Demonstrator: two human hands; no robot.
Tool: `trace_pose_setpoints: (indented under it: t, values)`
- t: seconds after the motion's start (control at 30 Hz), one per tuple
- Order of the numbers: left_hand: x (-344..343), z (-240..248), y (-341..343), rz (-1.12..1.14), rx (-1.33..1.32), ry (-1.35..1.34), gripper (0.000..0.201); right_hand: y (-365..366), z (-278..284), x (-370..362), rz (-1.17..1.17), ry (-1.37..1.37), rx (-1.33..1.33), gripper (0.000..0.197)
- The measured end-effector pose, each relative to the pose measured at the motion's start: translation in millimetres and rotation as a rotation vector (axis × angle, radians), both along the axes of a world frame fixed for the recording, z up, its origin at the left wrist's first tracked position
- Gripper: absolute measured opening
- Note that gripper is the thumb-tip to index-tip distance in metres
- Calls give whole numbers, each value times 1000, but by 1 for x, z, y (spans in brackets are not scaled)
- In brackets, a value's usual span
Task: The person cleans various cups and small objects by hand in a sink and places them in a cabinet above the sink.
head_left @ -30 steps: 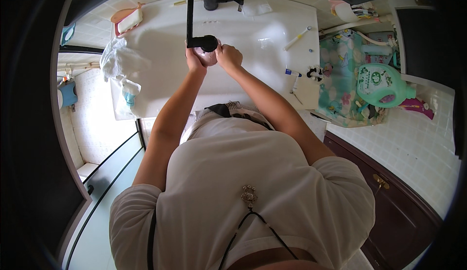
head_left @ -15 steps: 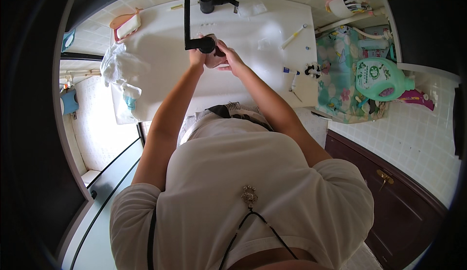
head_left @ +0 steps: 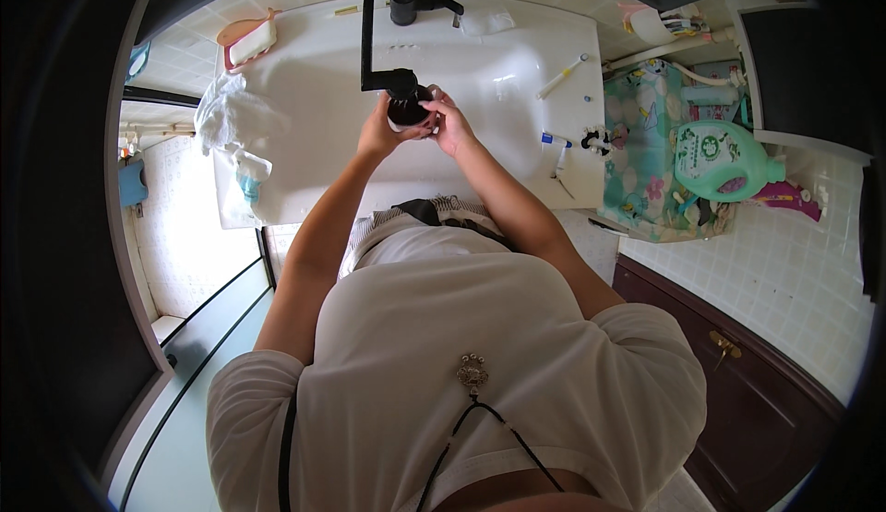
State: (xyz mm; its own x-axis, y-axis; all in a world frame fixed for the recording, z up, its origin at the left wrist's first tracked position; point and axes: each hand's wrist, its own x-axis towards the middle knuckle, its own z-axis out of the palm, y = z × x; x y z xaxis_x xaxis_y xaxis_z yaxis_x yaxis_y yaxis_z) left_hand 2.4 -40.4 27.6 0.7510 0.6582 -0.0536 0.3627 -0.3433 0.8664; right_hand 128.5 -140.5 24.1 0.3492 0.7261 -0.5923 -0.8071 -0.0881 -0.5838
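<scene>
Over the white basin [head_left: 314, 115], a black faucet [head_left: 369, 27] bends down toward a round, cup-like vessel [head_left: 408, 115] with a dark inside. My left hand [head_left: 379, 132] is wrapped round the vessel's left side and underside. On its right side, the fingers of my right hand [head_left: 449, 122] press against the rim and wall. Pale streaks show beneath the spout at the vessel's mouth. The spout hides the far part of the vessel, and my fingers cover much of its outer wall.
A soap bar [head_left: 252, 43] sits on a dish at the far left, above a white cloth [head_left: 231, 110]. A toothbrush [head_left: 561, 78] and a toothpaste tube [head_left: 556, 138] lie on the right ledge. Farther right stands a green jug [head_left: 720, 161].
The vessel has turned so its dark mouth now faces up under the spout; before, its pinkish side showed more. My right fingers have shifted to its rim. The view has shifted slightly.
</scene>
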Motion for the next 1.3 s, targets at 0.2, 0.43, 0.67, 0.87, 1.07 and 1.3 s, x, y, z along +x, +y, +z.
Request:
trace_pose_setpoints:
  t: [0.2, 0.43, 0.67, 0.87, 1.07, 1.3]
  values:
    - [-24, -47, 3, 58, -201, -208, 96, 15, 4, -14, 66, -458, -10, 90]
    - [-14, -36, 20, 364, -893, -128, 52, 36, -23, -9, 154, -680, -212, 64]
    - [13, -34, 38, 514, -963, -334, 43, 27, 10, -12, 224, -301, -201, 42]
    - [21, -33, 33, 363, -1194, -24, 49, 19, 11, 0, 177, -433, -368, 32]
    - [29, -4, 18, 403, -1532, -167, 54, 14, 4, -1, -173, -332, -128, 18]
    - [23, -6, 20, 208, -1644, 38, 81, 9, -18, 7, -269, -517, -312, 44]
